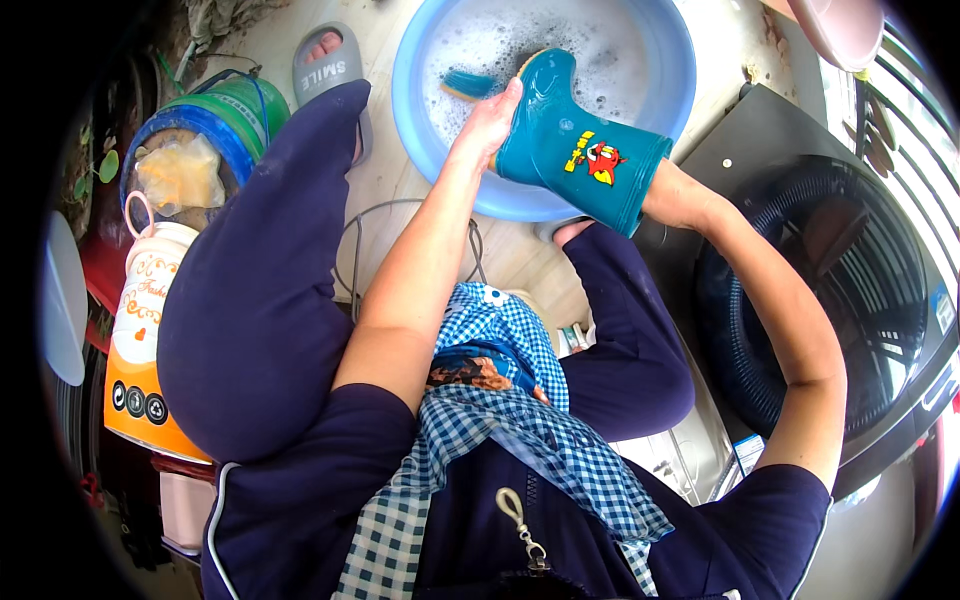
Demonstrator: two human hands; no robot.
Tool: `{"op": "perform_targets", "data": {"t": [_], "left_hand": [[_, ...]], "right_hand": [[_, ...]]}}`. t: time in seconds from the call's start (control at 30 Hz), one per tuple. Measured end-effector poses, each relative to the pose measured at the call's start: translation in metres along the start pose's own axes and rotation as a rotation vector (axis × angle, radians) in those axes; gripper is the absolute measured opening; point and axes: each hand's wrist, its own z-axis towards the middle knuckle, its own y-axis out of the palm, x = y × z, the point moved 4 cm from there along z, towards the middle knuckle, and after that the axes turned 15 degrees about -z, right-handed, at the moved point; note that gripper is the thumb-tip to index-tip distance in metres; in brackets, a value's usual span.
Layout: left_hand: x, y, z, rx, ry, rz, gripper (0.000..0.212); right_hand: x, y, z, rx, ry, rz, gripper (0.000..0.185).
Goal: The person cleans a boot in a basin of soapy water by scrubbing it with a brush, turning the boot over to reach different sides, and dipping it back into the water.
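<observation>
A teal rubber boot (577, 142) with a tan sole and a red-and-yellow cartoon print is held tilted over a blue plastic basin (487, 202). My left hand (491, 124) grips it along the sole, thumb pointing up towards the toe. Through the boot's opening goes my right hand (667, 193); only the wrist end shows, and the fingers are hidden inside. Foamy, greyish water (615, 67) fills the basin. A teal piece with a tan edge (469, 85) pokes out of the suds beside my left hand; the rest of it is under water.
At right stands a dark washing machine (720, 142) with a round door. A green bucket (255, 112) and an orange-and-white bin (150, 300) stand at left, past my knee. A grey slipper (330, 67) is on my foot. A pink basin (840, 30) shows at upper right.
</observation>
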Motion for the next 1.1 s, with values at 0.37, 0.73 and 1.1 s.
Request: {"op": "perform_targets", "data": {"t": [0.37,0.73,1.1], "left_hand": [[-0.034,-0.006,0.013,0.057,-0.051,-0.046,0.062],[-0.030,0.000,0.008,0.071,0.006,-0.030,0.064],[-0.019,-0.008,0.007,-0.013,-0.013,-0.216,0.068]], "right_hand": [[0.035,0.014,0.019,0.025,0.345,-0.182,0.052],[0.014,0.004,0.031,0.080,-0.005,-0.007,0.045],[-0.029,-0.005,0.021,0.105,0.044,0.357,0.045]]}}
